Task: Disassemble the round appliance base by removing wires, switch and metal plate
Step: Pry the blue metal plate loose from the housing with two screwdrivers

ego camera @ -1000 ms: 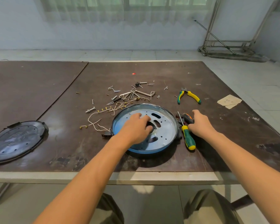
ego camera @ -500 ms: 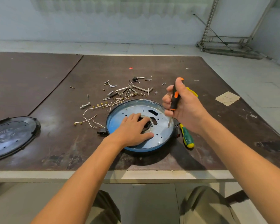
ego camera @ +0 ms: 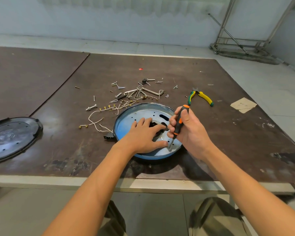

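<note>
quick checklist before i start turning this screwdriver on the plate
1. Base steadied: ok. The left hand lies flat on the metal plate inside the round base.
2. Tool grip: ok. The right hand wraps the screwdriver handle.
3. Tip seated in a screw: cannot tell. The tip meets the plate near its front edge, but no screw head shows.
4. Left thumb clear of the tip: not ok. It lies right beside it.
5. Wires freed: cannot tell. The white wires run towards a black connector at the rim.
</note>
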